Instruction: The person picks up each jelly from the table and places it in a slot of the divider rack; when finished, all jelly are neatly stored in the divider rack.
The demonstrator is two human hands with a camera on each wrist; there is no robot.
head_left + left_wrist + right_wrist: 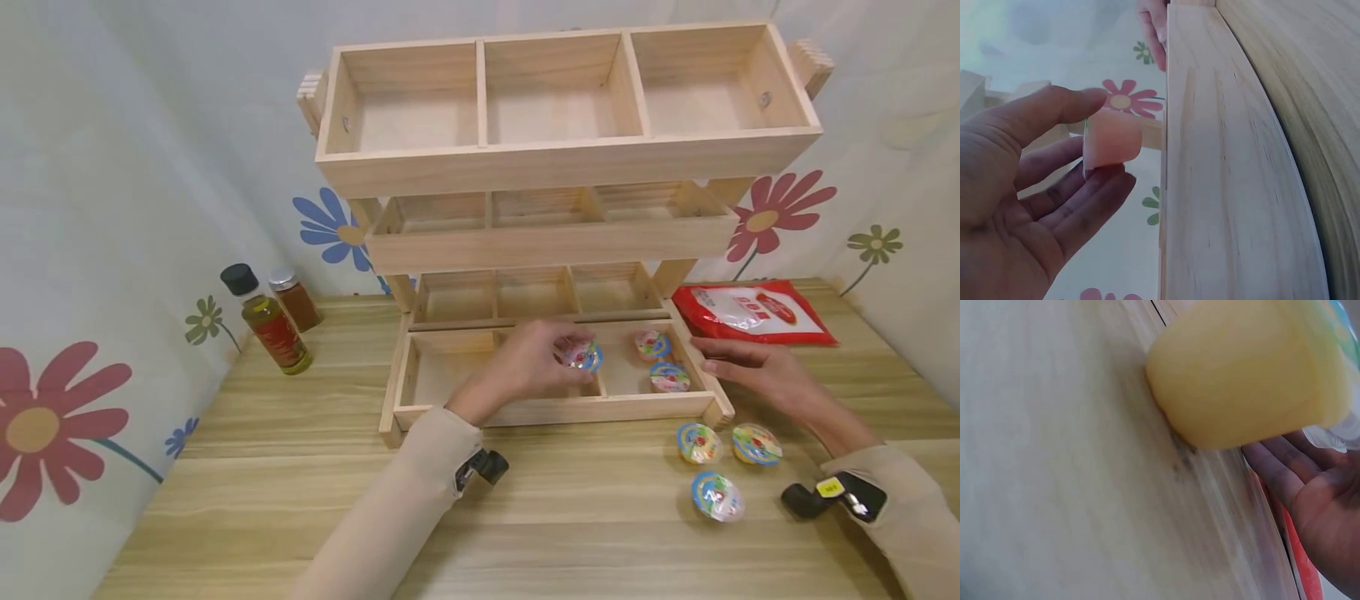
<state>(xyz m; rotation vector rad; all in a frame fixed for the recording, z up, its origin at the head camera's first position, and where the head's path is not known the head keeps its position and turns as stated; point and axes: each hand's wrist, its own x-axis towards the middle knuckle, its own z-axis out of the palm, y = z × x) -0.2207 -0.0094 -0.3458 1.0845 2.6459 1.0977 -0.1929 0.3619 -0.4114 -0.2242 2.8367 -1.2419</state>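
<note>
My left hand (pixel 528 362) pinches a small jelly cup (pixel 584 357) over the bottom tray's middle compartment. In the left wrist view the cup's pink body (pixel 1113 137) shows between thumb and fingers. Two more jelly cups, an upper one (pixel 652 343) and a lower one (pixel 669 377), sit in the right compartment of the wooden rack (pixel 555 411). My right hand (pixel 772 375) rests at the rack's right edge, fingers extended, holding nothing. Three jelly cups lie on the table near it: one yellow (pixel 698 442), another yellow (pixel 757 444), and a pinkish one (pixel 717 497).
Above the bottom tray rise further wooden tiers, each split into three compartments, up to the top tier (pixel 570 162). A red and white bag (pixel 753 312) lies right of the rack. To the left stand an oil bottle (pixel 276 329) and a brown jar (pixel 296 302).
</note>
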